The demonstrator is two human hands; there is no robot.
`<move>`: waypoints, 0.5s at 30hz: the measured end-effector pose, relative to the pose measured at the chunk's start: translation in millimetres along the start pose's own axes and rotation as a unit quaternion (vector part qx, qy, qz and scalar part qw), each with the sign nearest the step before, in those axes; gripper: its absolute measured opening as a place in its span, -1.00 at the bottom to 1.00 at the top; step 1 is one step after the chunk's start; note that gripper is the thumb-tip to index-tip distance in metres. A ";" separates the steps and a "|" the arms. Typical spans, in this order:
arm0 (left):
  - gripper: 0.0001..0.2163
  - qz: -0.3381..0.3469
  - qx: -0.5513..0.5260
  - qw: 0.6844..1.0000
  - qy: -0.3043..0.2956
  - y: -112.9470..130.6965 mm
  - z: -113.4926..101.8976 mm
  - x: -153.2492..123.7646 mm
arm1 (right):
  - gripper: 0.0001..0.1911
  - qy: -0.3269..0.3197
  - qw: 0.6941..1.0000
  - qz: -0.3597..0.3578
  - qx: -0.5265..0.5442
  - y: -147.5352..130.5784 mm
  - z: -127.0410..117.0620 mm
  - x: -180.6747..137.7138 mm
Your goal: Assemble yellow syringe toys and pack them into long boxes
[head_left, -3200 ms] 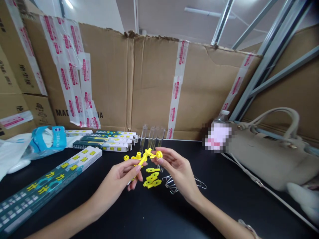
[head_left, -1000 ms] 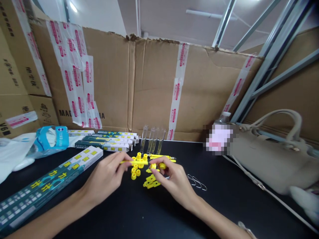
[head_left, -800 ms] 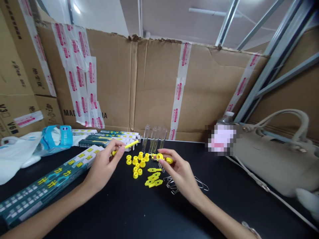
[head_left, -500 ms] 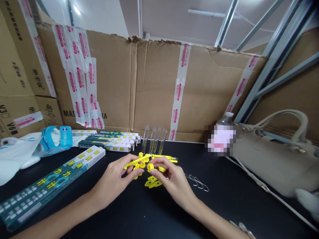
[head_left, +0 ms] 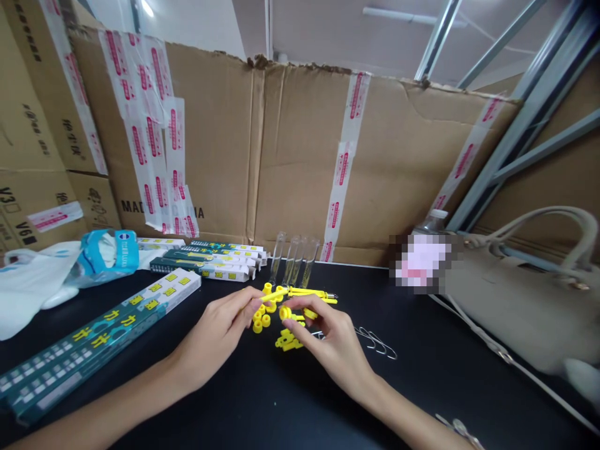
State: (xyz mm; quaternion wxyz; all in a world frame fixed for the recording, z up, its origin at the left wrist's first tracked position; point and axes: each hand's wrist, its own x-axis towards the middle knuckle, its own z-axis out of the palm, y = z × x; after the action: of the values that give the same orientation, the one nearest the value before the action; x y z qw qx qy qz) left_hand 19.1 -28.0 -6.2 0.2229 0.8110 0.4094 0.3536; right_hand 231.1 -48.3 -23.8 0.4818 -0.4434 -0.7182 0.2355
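Note:
My left hand (head_left: 220, 331) pinches a thin yellow plastic rod (head_left: 274, 295) that points right and slightly up. My right hand (head_left: 323, 337) pinches a small yellow ring-shaped cap (head_left: 285, 312) just below the rod's tip. Between and under the hands lie several small yellow caps (head_left: 260, 320) and flat yellow clips (head_left: 289, 341) on the black table (head_left: 262, 406). More yellow rods (head_left: 312, 294) lie just behind my right hand. Clear test tubes (head_left: 295, 257) lean against the cardboard wall. Bent wire hooks (head_left: 377, 340) lie to the right of my right hand.
Long green-and-white boxes (head_left: 94, 334) lie at the left, with more stacked behind (head_left: 206, 259). A blue tissue pack (head_left: 107, 253) and a white bag (head_left: 28, 284) sit far left. A beige handbag (head_left: 520, 294) and a bottle (head_left: 434, 222) stand at the right. Taped cardboard (head_left: 290, 156) walls the back.
My left hand swung the yellow rod back from the left toward the centre. My right hand lowered over the pile and now holds a ring cap near the rod's tip.

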 end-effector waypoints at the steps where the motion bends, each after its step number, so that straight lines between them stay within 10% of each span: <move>1: -0.71 0.000 0.008 1.000 0.000 -1.0 -0.7 0.2 | -0.84 0.010 1.000 -0.001 -0.002 1.2 -1.0 0.4; 15: -0.67 -0.032 0.020 0.997 0.070 3.6 -8.2 4.0 | -0.76 0.016 1.000 0.003 -0.025 6.1 -4.9 0.6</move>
State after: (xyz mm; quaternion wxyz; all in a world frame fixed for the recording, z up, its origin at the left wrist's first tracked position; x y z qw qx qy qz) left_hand 16.3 -26.2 3.0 0.1887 0.7751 0.4570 0.3934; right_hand 238.0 -45.1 -26.1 0.4811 -0.4610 -0.7148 0.2120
